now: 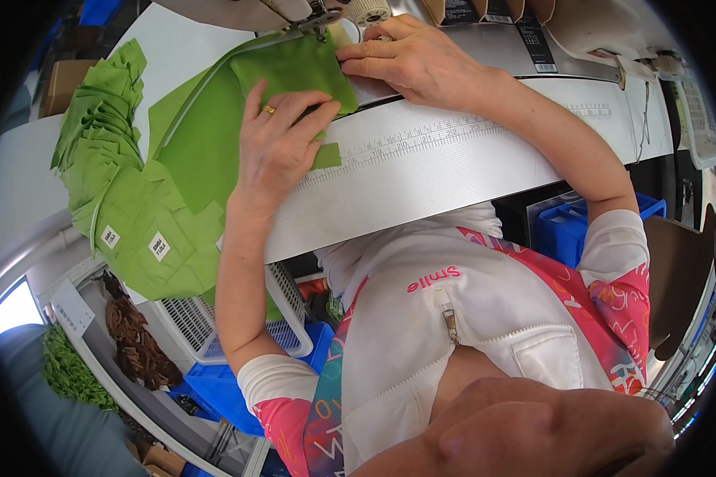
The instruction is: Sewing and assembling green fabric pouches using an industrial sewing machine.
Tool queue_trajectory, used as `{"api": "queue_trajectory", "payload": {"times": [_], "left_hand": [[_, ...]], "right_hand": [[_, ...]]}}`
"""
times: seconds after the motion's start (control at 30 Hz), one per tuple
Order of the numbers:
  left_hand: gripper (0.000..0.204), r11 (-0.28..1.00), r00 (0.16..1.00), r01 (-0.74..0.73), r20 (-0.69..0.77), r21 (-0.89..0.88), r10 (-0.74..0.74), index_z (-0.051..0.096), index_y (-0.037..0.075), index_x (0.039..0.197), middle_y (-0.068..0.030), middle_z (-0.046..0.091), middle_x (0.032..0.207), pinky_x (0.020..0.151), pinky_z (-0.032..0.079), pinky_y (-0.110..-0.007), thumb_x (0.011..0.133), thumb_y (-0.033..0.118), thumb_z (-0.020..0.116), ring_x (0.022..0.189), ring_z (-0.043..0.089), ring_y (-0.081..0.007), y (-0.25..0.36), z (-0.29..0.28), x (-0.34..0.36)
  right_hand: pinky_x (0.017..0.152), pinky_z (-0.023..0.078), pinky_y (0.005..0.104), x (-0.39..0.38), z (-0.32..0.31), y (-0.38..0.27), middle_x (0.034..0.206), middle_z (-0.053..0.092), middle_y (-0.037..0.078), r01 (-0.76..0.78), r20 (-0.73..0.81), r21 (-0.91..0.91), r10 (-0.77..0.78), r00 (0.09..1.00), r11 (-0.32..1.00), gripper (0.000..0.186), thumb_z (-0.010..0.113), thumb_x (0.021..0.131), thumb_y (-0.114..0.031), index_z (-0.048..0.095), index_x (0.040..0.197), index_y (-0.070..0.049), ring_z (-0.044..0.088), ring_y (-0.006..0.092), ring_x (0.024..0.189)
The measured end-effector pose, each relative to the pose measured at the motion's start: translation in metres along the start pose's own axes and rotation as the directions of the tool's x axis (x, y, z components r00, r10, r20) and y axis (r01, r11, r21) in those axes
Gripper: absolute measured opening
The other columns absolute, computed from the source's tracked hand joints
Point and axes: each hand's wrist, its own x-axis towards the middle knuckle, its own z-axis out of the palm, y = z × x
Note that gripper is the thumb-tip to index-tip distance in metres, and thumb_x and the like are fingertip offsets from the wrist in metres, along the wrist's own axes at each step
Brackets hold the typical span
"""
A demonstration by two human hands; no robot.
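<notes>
A green fabric piece (199, 171) lies on the sewing table, its far part running under the sewing machine's needle area (320, 30). Along its left side runs a narrow white strip (195, 94). My left hand (278, 147) rests on the fabric with its fingers bent and apart, pressing it down. At the fabric's right edge, close to the needle, my right hand (429, 67) lies with its fingers stretched out and touching the cloth. Its thumb is hidden. A small green scrap (326, 156) pokes out beside my left hand.
Ruffled green fabric pieces (103, 127) pile up at the left, above green pieces with white labels (135, 266). Ruler marks line the metal table edge (422, 175). The machine head (247, 12) overhangs the far side. Below left are a white basket (298, 338) and a blue bin (223, 389).
</notes>
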Motion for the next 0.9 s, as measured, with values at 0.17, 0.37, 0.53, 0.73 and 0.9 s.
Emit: {"api": "queue_trajectory", "payload": {"times": [0.17, 0.37, 0.53, 0.73, 0.9], "left_hand": [[0.03, 0.984, 0.999, 0.017, -0.048, -0.177, -0.026, 0.067, 0.009, 0.093, -0.0024, 0.065, 0.105, 0.078, 0.051, -0.033, 0.064, -0.001, 0.07, 0.09, 0.061, -0.0241, -0.004, 0.005, -0.001], [0.024, 0.975, 0.999, 0.021, -0.029, -0.22, -0.028, 0.067, 0.007, 0.092, -0.002, 0.066, 0.105, 0.075, 0.052, -0.032, 0.069, 0.001, 0.069, 0.091, 0.061, -0.0236, -0.008, 0.004, -0.002], [0.02, 0.965, 0.999, 0.03, -0.033, -0.26, -0.04, 0.069, 0.006, 0.095, -0.0047, 0.067, 0.104, 0.078, 0.051, -0.033, 0.075, 0.002, 0.07, 0.091, 0.063, -0.0246, -0.01, 0.005, 0.0], [0.018, 0.96, 0.999, 0.033, -0.029, -0.28, -0.043, 0.069, 0.006, 0.095, -0.0053, 0.067, 0.103, 0.079, 0.05, -0.033, 0.077, 0.003, 0.069, 0.091, 0.063, -0.025, -0.025, 0.009, 0.011], [0.02, 0.964, 0.998, 0.026, -0.046, -0.264, -0.039, 0.069, 0.012, 0.093, 0.0011, 0.067, 0.103, 0.074, 0.051, -0.033, 0.074, 0.007, 0.069, 0.09, 0.062, -0.0224, -0.049, 0.02, 0.021]], "right_hand": [[0.089, 0.047, 0.0346, -0.002, 0.002, 0.003, 0.122, 0.06, 0.0, -0.028, -0.018, 0.09, 0.03, 0.999, 0.996, 0.032, 0.062, 0.077, -0.004, 0.065, 0.108, -0.008, 0.056, 0.0253, 0.104], [0.084, 0.049, 0.0341, -0.006, 0.002, -0.005, 0.122, 0.061, -0.001, -0.008, -0.071, 0.08, 0.013, 0.997, 0.997, 0.035, 0.061, 0.074, 0.0, 0.066, 0.108, -0.009, 0.056, 0.0241, 0.099], [0.084, 0.047, 0.0357, -0.004, 0.003, -0.004, 0.116, 0.063, 0.001, 0.05, -0.117, 0.115, -0.036, 0.992, 0.992, 0.031, 0.06, 0.073, -0.004, 0.068, 0.103, -0.008, 0.055, 0.0236, 0.097], [0.081, 0.047, 0.0363, -0.004, 0.001, 0.001, 0.11, 0.064, 0.002, 0.14, -0.107, 0.054, -0.134, 0.985, 0.989, 0.026, 0.064, 0.074, -0.009, 0.068, 0.1, -0.009, 0.055, 0.0228, 0.095], [0.081, 0.046, 0.0359, 0.003, 0.002, 0.0, 0.108, 0.062, 0.002, 0.003, -0.098, 0.033, 0.0, 0.995, 0.999, 0.025, 0.065, 0.076, -0.011, 0.068, 0.101, -0.012, 0.055, 0.0222, 0.094]]}}
